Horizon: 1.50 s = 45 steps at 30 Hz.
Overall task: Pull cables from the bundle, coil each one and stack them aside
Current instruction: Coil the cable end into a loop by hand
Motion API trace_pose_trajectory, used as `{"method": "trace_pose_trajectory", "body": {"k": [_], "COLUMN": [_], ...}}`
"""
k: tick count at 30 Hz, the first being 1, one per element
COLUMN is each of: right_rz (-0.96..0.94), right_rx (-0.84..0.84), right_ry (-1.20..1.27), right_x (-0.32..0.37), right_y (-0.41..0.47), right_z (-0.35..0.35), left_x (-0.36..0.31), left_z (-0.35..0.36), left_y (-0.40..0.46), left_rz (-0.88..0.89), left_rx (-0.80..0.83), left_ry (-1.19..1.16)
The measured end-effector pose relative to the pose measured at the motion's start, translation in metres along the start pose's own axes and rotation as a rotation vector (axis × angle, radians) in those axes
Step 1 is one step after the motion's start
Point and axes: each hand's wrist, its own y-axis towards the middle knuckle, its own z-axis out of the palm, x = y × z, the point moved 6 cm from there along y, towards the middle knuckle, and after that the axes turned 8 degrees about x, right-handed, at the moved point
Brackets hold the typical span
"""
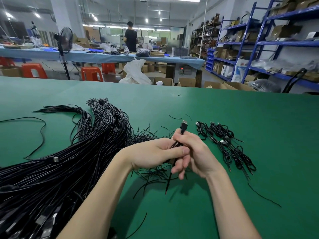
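**Both hands closed on 1 cable**

The left hand (155,152) and right hand (193,152) meet above the green bench (224,107), both gripping 1 folded cable (178,144), its USB plug (184,125) pointing up. The bundle (72,152) sprawls to the left; coiled cables (227,145) lie stacked to the right.

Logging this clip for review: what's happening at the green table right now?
A person is coiling a black USB cable: both hands, left hand and right hand, grip it together, its plug sticking up and a bare end hanging below. A big bundle of uncoiled cables lies to the left; a few coiled cables sit to the right on the table.
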Motion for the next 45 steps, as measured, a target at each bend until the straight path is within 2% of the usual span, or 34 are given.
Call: {"method": "trace_pose_trajectory", "body": {"k": [22,35,39,45], "right_rz": [-0.116,-0.185,-0.212,-0.281], "right_rx": [-0.15,-0.221,-0.274,-0.348], "right_ry": [-0.112,-0.035,-0.03,0.023], "right_x": [-0.005,-0.005,0.0,0.003], "right_y": [0.006,0.007,0.008,0.01], "right_z": [-0.016,-0.018,-0.021,-0.024], "left_x": [0.016,0.017,0.014,0.01], "left_z": [-0.009,-0.019,-0.02,-0.017], "left_y": [0.005,0.003,0.005,0.01], "left_rz": [-0.018,0.012,0.03,-0.003], "left_rx": [-0.199,-0.314,-0.382,-0.519], "left_ry": [-0.029,-0.037,-0.042,0.09]}}
